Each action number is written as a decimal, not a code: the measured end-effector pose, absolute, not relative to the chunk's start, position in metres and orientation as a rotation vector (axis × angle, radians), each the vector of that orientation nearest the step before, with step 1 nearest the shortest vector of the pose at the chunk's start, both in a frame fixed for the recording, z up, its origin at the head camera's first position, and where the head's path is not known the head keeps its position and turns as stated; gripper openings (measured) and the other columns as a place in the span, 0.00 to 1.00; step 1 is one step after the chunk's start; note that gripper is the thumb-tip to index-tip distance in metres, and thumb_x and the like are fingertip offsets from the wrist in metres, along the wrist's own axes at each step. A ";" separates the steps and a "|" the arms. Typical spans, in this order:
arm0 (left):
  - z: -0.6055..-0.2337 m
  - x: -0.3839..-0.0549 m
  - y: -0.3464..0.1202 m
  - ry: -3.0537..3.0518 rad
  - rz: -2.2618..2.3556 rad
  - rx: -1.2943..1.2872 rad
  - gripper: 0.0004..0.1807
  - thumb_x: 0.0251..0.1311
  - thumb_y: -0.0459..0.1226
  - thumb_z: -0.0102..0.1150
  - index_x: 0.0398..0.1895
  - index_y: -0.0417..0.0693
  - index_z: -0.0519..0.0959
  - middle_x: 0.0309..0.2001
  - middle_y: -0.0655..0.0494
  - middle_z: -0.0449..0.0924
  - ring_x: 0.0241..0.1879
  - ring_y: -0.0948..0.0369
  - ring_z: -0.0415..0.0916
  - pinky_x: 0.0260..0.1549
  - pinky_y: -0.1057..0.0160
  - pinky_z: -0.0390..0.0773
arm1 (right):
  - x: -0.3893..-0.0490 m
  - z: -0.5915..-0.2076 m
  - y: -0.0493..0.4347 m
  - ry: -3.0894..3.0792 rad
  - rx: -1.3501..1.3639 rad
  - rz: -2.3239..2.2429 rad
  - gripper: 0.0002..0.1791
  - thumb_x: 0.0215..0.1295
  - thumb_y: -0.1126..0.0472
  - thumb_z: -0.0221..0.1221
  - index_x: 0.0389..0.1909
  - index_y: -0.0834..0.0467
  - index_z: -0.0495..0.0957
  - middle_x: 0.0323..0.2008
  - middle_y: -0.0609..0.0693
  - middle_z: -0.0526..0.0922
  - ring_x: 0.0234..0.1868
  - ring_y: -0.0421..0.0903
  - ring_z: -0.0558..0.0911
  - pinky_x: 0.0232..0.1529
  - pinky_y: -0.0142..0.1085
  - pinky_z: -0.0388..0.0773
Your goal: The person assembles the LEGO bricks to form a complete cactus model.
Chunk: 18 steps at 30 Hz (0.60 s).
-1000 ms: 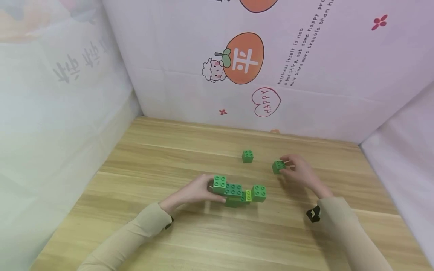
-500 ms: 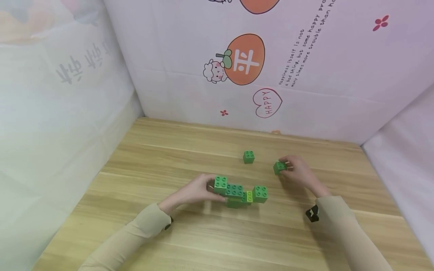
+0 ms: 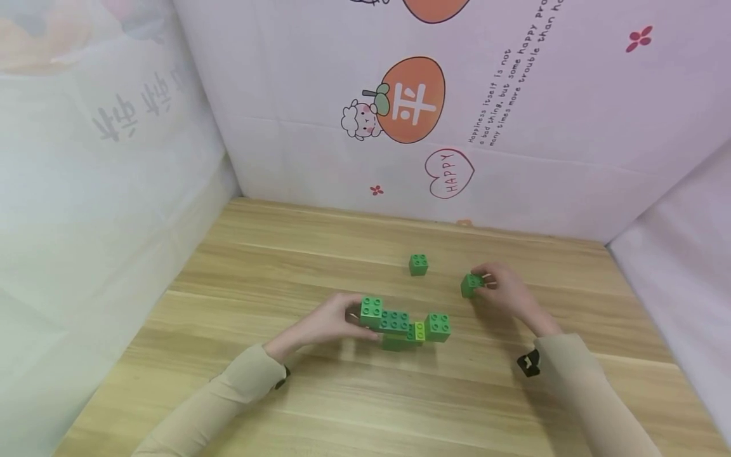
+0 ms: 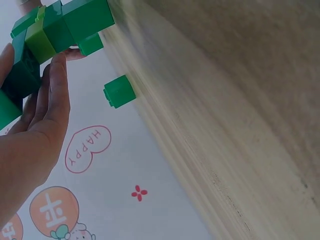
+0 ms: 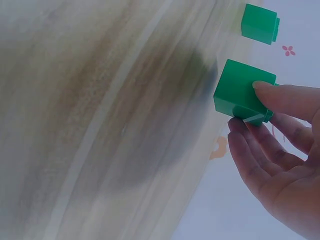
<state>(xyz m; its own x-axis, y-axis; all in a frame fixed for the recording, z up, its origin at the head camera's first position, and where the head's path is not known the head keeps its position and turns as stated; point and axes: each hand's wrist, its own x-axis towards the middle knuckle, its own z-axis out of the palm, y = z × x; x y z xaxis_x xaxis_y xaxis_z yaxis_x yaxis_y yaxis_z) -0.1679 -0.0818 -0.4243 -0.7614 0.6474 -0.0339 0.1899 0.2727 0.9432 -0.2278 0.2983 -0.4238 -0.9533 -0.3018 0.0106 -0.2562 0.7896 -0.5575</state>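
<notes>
In the head view my left hand [image 3: 328,324] grips the left end of a joined build of green toy building bricks [image 3: 394,322]. One lime piece [image 3: 419,331] sits in it, and taller square green bricks stand at both ends. The left wrist view shows the build [image 4: 60,30] between thumb and fingers. Off to the right, my right hand [image 3: 505,293] pinches a single square green brick [image 3: 469,289]. Its thumb lies on one face of that brick [image 5: 239,87] in the right wrist view, with fingertips at the other side.
Another square green brick [image 3: 418,266] stands on the wooden table [image 3: 320,393], behind the build and left of the right hand. White printed cloth [image 3: 320,146] walls off the back and both sides of the table.
The brick in my right hand has shifted very slightly toward me, along with the fingers. My left hand and the build look the same.
</notes>
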 end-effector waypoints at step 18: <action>-0.426 -0.169 -0.081 2.156 1.495 0.750 0.23 0.51 0.36 0.74 0.53 0.49 0.81 0.50 0.53 0.86 0.47 0.63 0.84 0.49 0.69 0.84 | -0.203 -0.398 0.284 2.943 -0.524 -0.895 0.19 0.63 0.67 0.63 0.54 0.69 0.76 0.50 0.67 0.82 0.50 0.63 0.83 0.52 0.55 0.84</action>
